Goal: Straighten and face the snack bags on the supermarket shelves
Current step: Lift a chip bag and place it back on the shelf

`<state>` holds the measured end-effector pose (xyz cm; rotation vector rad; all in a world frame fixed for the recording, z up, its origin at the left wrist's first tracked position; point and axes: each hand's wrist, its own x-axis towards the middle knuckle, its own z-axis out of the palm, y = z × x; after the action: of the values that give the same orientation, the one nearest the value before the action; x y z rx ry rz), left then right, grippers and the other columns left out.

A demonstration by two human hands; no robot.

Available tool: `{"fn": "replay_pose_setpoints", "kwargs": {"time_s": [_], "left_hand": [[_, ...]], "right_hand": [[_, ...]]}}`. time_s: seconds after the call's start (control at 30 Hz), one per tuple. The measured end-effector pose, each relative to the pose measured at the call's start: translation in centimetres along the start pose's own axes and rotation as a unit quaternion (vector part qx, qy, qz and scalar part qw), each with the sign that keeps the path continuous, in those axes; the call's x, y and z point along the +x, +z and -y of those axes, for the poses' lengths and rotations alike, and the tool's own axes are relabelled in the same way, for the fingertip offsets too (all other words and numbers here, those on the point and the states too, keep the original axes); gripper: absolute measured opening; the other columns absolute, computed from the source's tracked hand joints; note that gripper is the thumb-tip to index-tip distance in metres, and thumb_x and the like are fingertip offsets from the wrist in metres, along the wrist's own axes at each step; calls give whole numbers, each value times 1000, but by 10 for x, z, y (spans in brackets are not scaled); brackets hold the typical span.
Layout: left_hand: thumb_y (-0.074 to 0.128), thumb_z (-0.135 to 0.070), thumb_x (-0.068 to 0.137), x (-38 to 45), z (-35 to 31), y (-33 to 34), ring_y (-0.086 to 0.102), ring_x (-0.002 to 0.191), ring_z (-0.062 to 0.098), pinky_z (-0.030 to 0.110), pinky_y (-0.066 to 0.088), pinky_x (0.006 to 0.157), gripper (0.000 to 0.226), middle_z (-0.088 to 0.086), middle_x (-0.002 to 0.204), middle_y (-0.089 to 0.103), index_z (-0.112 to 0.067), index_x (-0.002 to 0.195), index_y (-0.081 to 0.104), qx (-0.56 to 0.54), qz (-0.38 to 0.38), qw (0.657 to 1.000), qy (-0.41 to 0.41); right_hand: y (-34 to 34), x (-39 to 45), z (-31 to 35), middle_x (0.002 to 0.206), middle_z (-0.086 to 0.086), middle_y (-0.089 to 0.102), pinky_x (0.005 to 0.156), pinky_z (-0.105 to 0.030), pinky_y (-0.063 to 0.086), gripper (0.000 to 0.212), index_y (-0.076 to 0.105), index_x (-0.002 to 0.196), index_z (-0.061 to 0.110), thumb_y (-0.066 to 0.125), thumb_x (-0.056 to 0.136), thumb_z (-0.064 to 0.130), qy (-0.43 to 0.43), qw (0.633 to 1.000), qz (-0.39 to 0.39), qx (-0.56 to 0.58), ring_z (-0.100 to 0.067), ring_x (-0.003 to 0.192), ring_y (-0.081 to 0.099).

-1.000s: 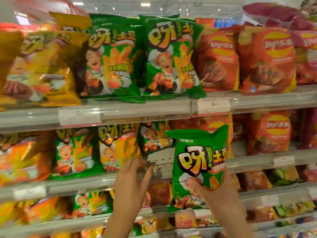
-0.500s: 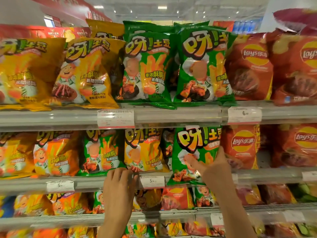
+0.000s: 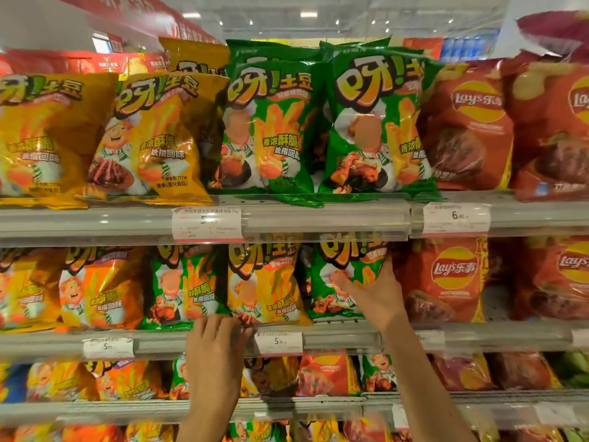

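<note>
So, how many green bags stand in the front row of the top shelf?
2. The left green bag stands next to a yellow bag; the right green bag stands next to a red Lay's bag. Green tops show behind them, so more may be hidden.

Red bags (image 3: 463,122) read "Lay's". Green bags (image 3: 271,122) read "呀!土豆". Top-shelf price tag (image 3: 456,218) shows "6"; middle-shelf price tag (image 3: 279,343) shows "5".

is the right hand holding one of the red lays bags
No, the right hand grips a green snack bag on the middle shelf; the red Lay's bag stands untouched beside it.
</note>
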<state>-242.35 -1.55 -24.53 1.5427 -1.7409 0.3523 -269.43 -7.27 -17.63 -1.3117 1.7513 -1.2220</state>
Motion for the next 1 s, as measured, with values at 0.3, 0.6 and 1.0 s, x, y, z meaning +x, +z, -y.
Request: {"fn": "replay_pose_setpoints", "kwargs": {"time_s": [0.3,0.6,1.0], "left_hand": [[80,-24,81,-2,-4,-6,44,78,25,41,40,66,22,-1,82,56,-12,78,61,-16,19,999,-28],[75,-21,87,-6,-8,-16,48,85,21,37,44,71,12,-5,89,58,-16,88,64,-66,33,996,-57],[73,-20,89,-14,30,-46,61,93,12,32,48,80,14,-6,97,67,-15,101,70,-185,-13,970,-157]], "right_hand": [[4,-5,-12,159,-3,40,118,-51,36,134,9,162,26,84,60,70,-5,1000,18,19,-29,146,36],[4,-23,-20,138,-1,61,107,-48,48,106,34,151,21,82,68,66,-42,999,-26,11,-27,128,57],[33,-89,-33,137,-19,54,98,-20,38,71,51,141,2,84,81,22,-126,957,-258,-33,-33,129,44]]}}
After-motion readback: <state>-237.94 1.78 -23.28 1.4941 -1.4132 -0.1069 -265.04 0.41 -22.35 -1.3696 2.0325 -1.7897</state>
